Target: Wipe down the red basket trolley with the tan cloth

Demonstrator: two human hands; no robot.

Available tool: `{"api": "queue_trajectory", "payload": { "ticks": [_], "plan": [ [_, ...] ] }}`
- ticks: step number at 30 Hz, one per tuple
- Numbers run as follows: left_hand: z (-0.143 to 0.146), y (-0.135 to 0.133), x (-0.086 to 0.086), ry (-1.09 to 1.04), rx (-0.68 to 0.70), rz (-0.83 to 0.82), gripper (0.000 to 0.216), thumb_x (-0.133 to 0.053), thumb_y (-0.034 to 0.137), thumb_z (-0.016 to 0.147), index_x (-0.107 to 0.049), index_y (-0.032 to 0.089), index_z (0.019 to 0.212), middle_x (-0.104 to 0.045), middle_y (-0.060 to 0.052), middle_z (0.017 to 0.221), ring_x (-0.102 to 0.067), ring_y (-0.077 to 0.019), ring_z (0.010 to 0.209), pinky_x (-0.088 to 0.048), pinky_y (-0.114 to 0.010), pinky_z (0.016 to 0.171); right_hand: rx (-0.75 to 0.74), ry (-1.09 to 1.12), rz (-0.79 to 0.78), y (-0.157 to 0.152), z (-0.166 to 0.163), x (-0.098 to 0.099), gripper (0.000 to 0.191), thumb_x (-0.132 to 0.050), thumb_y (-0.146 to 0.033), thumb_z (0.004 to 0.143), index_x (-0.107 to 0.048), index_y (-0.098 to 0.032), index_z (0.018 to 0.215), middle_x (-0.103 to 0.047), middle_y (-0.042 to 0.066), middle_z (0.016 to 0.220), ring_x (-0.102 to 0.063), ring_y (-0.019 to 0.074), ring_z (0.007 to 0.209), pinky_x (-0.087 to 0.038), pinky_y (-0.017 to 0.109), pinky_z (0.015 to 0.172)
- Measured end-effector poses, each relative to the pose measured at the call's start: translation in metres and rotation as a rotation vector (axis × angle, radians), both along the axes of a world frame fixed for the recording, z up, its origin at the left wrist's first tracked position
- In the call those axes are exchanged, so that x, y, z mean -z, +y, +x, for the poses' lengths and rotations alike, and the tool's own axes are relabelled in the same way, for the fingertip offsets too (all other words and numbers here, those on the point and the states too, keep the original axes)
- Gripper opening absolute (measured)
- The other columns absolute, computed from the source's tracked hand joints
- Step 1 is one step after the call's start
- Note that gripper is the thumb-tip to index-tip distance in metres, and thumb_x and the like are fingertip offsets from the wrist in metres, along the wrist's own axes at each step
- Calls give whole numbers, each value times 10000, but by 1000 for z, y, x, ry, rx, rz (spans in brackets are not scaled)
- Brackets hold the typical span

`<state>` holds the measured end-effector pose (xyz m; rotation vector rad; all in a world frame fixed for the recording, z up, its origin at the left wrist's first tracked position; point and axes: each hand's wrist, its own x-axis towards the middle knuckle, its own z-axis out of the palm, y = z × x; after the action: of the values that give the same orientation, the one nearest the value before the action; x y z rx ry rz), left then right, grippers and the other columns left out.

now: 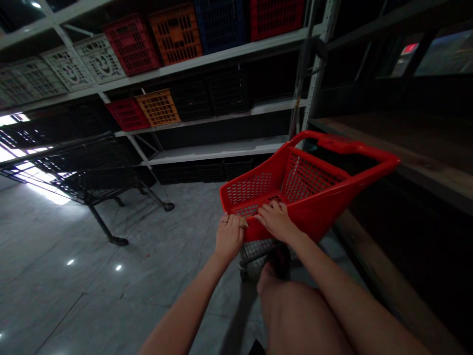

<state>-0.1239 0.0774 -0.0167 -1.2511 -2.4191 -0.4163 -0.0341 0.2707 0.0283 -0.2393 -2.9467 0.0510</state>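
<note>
A red plastic shopping cart stands in front of me, with its handle raised toward the far right. My left hand has its fingers closed over the near left corner of the basket rim. Beside its thumb shows a small tan scrap, too small to name. A short way to the right, my right hand is curled over the same rim, its fingertips reaching inside the basket. Perforated walls and a slotted panel make up the basket, and no goods show in it. A wheel and grey lower frame are visible under it.
A black wire shopping cart stands on the grey tiled floor at left. Metal shelves behind hold several crates, including a red one and an orange one. A wooden ledge runs along the right. My leg is close below the cart.
</note>
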Motion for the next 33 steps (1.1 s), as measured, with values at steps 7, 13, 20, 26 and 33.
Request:
{"api": "queue_trajectory", "payload": {
  "ticks": [7,13,20,26,33],
  "plan": [
    [12,11,-7,12,3,-4,183,-572,138,931,-623,186,1100,-703,-67,1032,-616,-275,1055,-488,-461,1054,-59,-23,-220,23,-7,4,390,-413,-446,1095,-747,-245,1123,-737,68,1225,-504,291,1182,-292,528,1067],
    [21,33,-22,-64,59,-66,122,-629,170,897,-662,199,1012,-728,-58,950,-650,-277,960,-522,-423,886,-2,12,-252,48,-7,8,331,-492,-370,1058,-791,-247,992,-781,38,1086,-514,261,1154,-292,487,1077],
    [46,41,-25,-128,100,-70,330,-635,174,907,-648,194,1236,-750,-81,1135,-663,-287,1043,-530,-438,952,-7,-36,-255,75,-9,3,303,-543,-332,1007,-815,-234,915,-793,36,1057,-518,275,1152,-333,468,1087],
    [20,64,-32,-513,62,-19,253,-465,197,1027,-652,231,1195,-764,-65,1132,-729,-231,1026,-558,-364,914,44,179,-372,53,-5,20,327,-457,-303,1053,-762,-217,1135,-742,79,1221,-550,244,1256,-155,508,1291],
    [1,92,-28,-395,241,403,337,-562,127,922,-555,214,1248,-622,-138,1299,-601,-253,1294,-502,-454,1141,117,563,-938,0,-2,42,425,-448,-365,1030,-558,-270,1430,-666,98,1381,-581,233,1320,-362,483,1229]
  ]
}}
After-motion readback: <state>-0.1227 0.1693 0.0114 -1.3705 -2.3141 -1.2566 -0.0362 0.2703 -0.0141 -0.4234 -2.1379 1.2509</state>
